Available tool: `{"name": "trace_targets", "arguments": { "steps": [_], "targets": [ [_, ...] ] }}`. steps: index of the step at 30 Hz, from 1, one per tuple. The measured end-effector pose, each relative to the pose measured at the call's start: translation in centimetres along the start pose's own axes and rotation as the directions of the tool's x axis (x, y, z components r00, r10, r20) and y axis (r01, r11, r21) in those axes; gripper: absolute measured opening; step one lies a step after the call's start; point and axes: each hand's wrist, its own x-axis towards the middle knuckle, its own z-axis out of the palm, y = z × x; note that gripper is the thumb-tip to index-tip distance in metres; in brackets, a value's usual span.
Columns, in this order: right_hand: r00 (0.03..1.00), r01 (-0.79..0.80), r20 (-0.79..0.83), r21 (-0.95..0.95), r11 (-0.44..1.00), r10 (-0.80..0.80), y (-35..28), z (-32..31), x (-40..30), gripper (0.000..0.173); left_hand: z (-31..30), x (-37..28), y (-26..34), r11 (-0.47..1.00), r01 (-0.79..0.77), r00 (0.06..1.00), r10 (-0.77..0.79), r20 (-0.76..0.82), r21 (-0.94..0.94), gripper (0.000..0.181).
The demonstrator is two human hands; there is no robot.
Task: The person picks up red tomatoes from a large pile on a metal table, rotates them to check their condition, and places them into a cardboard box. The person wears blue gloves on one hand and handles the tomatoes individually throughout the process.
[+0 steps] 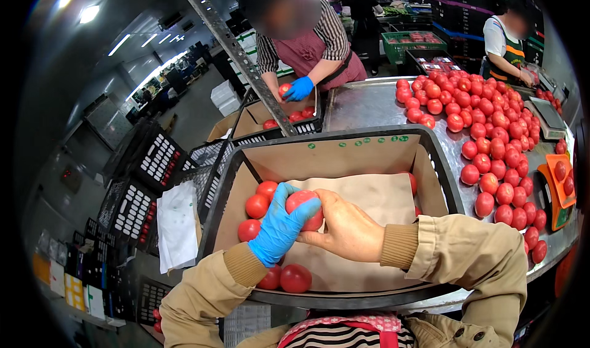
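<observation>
Over a black plastic crate (449,177) lined with brown cardboard, my two hands meet around one red tomato (302,201). My left hand (281,226), in a blue glove, wraps it from the left with the thumb across its front. My bare right hand (348,226) touches its right side with the fingertips and thumb. Several tomatoes (256,206) lie along the crate's left side, and more (296,278) sit at the near left corner. A brown paper sheet (368,191) covers the middle, with tomatoes partly hidden at its right edge.
A metal table (359,106) on the right carries a large heap of tomatoes (498,117) and an orange scale (555,186). Past a slotted metal post (239,57), a co-worker's gloved hand (298,89) holds a tomato over another crate. Stacked black crates (133,209) stand at left.
</observation>
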Motion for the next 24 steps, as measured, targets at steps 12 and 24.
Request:
{"name": "trace_targets", "arguments": {
  "steps": [12, 24],
  "targets": [
    [0.984, 0.162, 0.065, 0.049, 0.986, -0.165, 2.6, -0.1, 0.6, 0.067, -1.0, 2.1, -2.9, 0.828, 0.268, 0.962, -0.253, 0.098, -0.492, 0.018],
    [1.000, 0.015, -0.004, 0.116, 0.993, -0.015, 2.5, 1.1, 0.5, 0.064, -1.0, 1.7, -3.3, 0.925, -0.180, 0.980, 0.137, 0.147, 0.334, 0.019]
  ]
}}
